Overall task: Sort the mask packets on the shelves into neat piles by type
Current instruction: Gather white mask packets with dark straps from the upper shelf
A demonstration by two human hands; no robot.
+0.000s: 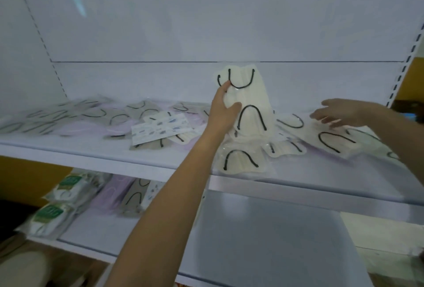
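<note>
The cream mask packets [251, 94] stand upright at the middle of the upper shelf [91, 156], with the fingers [223, 87] and thumb of the left hand [223, 110] clamped on their left edge. The right hand [344, 113] is above the loose cream packets [332, 141] alongside, fingers [321, 115] apart; contact cannot be confirmed. Sorting appears to be at an early stage: the mixed grey, lilac and patterned packets [128, 119] lie unsorted further left, and more remain on the lower shelf [263, 229].
</note>
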